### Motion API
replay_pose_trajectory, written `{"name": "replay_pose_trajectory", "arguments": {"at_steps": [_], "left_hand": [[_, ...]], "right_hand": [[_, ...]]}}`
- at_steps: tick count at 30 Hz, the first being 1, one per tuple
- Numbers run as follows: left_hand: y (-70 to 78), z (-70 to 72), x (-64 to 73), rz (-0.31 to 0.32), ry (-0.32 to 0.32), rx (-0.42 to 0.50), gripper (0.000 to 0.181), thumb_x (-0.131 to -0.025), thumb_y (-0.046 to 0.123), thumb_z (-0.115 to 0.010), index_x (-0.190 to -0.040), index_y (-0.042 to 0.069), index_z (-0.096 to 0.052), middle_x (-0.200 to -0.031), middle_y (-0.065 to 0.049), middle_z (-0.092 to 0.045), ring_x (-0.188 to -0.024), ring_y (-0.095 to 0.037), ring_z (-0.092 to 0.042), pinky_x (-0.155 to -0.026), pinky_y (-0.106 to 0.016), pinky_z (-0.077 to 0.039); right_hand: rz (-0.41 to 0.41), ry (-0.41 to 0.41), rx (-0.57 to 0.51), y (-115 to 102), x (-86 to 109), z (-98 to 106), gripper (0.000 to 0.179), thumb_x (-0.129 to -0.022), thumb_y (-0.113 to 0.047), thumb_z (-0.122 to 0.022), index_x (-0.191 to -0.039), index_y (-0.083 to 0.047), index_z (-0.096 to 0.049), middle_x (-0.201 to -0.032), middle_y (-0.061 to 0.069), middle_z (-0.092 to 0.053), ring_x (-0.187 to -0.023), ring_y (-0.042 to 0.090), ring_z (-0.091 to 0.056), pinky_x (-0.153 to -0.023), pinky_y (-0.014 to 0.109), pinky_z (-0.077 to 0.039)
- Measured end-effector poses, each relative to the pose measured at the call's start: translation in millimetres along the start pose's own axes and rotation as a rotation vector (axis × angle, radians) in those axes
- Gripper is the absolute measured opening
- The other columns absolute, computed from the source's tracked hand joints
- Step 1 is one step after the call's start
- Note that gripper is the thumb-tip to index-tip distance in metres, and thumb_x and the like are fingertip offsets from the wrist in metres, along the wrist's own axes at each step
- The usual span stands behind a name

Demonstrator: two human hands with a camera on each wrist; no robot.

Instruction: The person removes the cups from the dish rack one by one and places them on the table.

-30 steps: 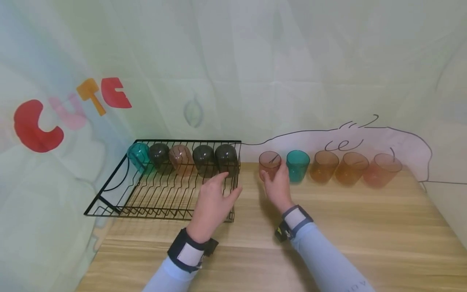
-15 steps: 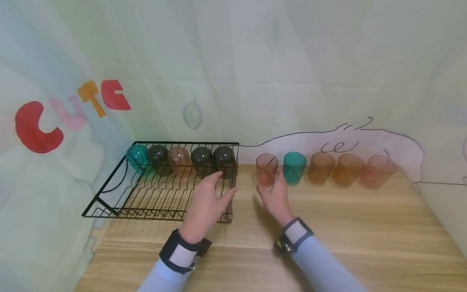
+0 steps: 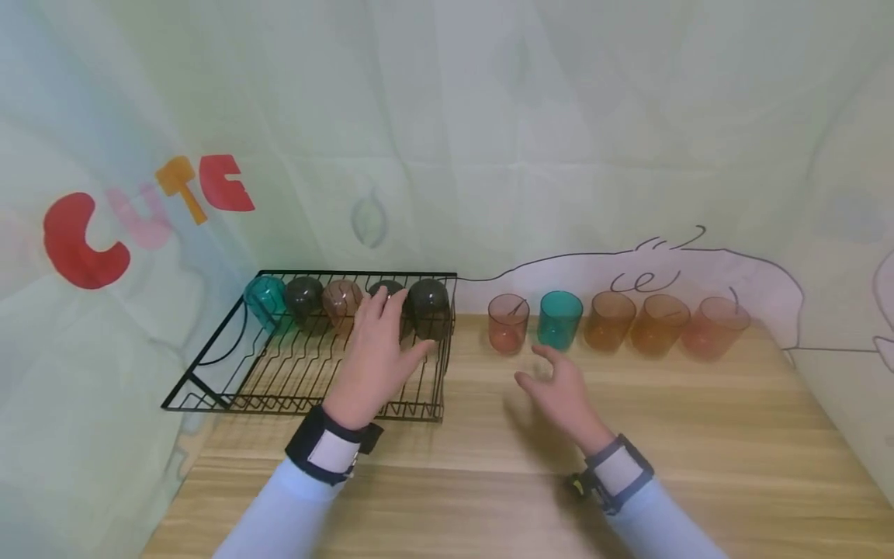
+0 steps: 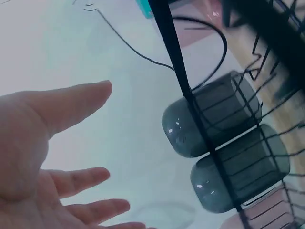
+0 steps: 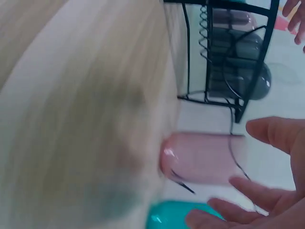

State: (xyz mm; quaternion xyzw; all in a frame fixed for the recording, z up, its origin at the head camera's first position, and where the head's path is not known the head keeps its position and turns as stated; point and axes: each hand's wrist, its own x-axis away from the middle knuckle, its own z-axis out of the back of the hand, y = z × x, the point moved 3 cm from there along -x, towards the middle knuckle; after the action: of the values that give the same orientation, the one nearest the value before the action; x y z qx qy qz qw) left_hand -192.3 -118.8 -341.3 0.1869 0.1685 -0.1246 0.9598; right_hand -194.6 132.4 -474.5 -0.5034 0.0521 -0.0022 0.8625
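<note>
My left hand [image 3: 373, 357] hovers over the black wire dish rack [image 3: 240, 405], fingers spread, holding nothing. In the left wrist view it stays apart from two dark grey tumblers [image 4: 240, 169], upside down in the rack. The head view shows it covering part of one dark grey tumbler [image 3: 386, 289]; another dark grey tumbler [image 3: 428, 307] stands at the rack's right end. My right hand [image 3: 562, 400] is held above the table, thumb and fingers apart with nothing between them. It is nearest to an upright pink tumbler [image 3: 507, 326] and a teal tumbler [image 3: 560, 320].
Along the rack's back row also sit a teal tumbler [image 3: 265, 301], a dark grey tumbler [image 3: 304, 299] and a pink tumbler [image 3: 341, 301]. Rightward on the wooden table [image 3: 503, 497] stand two amber tumblers [image 3: 610, 320] and a reddish tumbler [image 3: 715, 326]. A printed curtain [image 3: 489, 155] hangs behind.
My right hand has let go of the pink tumbler, which stays on the table, and has drawn back toward me and rightward. My left hand has moved left and farther over the rack.
</note>
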Motion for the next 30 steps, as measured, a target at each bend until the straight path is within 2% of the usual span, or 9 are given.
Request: {"name": "replay_pose_trajectory", "arguments": {"at_steps": [4, 8, 11, 16, 21, 26, 30], "left_hand": [[-1.5, -1.5, -15.0, -0.043, -0.036, -0.051, 0.083, -0.077, 0.038, -0.074, -0.144, 0.012, -0.032, -0.151, -0.025, -0.022, -0.139, -0.049, -0.016, -0.104, -0.066, -0.028], [-4.3, -6.5, -30.8, -0.067, -0.089, -0.129, 0.086, -0.078, 0.037, -0.075, -0.147, 0.015, -0.028, -0.152, -0.025, -0.021, -0.139, -0.049, -0.014, -0.108, -0.064, -0.023], [-6.2, -11.6, -41.1, -0.095, -0.133, -0.206, 0.089, -0.077, 0.034, -0.076, -0.148, 0.017, -0.025, -0.152, -0.025, -0.021, -0.139, -0.049, -0.013, -0.11, -0.063, -0.021], [-7.2, -22.4, -52.4, -0.155, -0.201, -0.325, 0.096, -0.072, 0.029, -0.079, -0.149, 0.022, -0.022, -0.154, -0.022, -0.016, -0.14, -0.049, -0.009, -0.111, -0.062, -0.02], [-5.8, -33.8, -62.0, -0.19, -0.247, -0.357, 0.099, -0.07, 0.022, -0.08, -0.149, 0.026, -0.021, -0.156, -0.02, -0.012, -0.141, -0.049, -0.005, -0.111, -0.062, -0.022], [-1.8, -45.1, -68.6, -0.232, -0.304, -0.388, 0.099, -0.07, 0.018, -0.079, -0.15, 0.026, -0.02, -0.155, -0.02, -0.013, -0.141, -0.048, -0.009, -0.11, -0.059, -0.028], [0.4, -53.5, -71.2, -0.266, -0.353, -0.4, 0.097, -0.071, 0.016, -0.078, -0.149, 0.027, -0.022, -0.156, -0.018, -0.015, -0.141, -0.047, -0.012, -0.11, -0.057, -0.028]], "right_hand": [[0.092, 0.001, 0.114, -2, 7.2, 14, 0.057, -0.084, -0.032, -0.068, -0.13, -0.004, -0.052, -0.139, 0.017, -0.048, -0.131, 0.034, -0.04, -0.109, 0.052, -0.034], [0.159, 0.062, 0.251, -7, 16.2, 27, 0.059, -0.081, -0.036, -0.07, -0.128, -0.004, -0.055, -0.141, 0.022, -0.043, -0.13, 0.04, -0.04, -0.106, 0.057, -0.035], [0.187, 0.105, 0.304, -13, 22.3, 35, 0.061, -0.079, -0.039, -0.071, -0.127, -0.005, -0.056, -0.141, 0.022, -0.042, -0.128, 0.041, -0.041, -0.104, 0.058, -0.036], [0.214, 0.13, 0.284, -19, 28.3, 43, 0.059, -0.078, -0.038, -0.073, -0.125, -0.006, -0.057, -0.14, 0.019, -0.043, -0.128, 0.04, -0.041, -0.104, 0.058, -0.035], [0.233, 0.143, 0.269, -21, 31.4, 44, 0.058, -0.078, -0.037, -0.073, -0.125, -0.008, -0.057, -0.14, 0.016, -0.045, -0.129, 0.037, -0.041, -0.105, 0.056, -0.035], [0.254, 0.134, 0.255, -20, 34.3, 42, 0.059, -0.077, -0.037, -0.074, -0.126, -0.009, -0.056, -0.14, 0.016, -0.044, -0.131, 0.036, -0.038, -0.107, 0.056, -0.034], [0.259, 0.124, 0.252, -19, 34.9, 41, 0.063, -0.077, -0.04, -0.074, -0.128, -0.009, -0.054, -0.141, 0.015, -0.042, -0.132, 0.035, -0.037, -0.108, 0.055, -0.034]]}}
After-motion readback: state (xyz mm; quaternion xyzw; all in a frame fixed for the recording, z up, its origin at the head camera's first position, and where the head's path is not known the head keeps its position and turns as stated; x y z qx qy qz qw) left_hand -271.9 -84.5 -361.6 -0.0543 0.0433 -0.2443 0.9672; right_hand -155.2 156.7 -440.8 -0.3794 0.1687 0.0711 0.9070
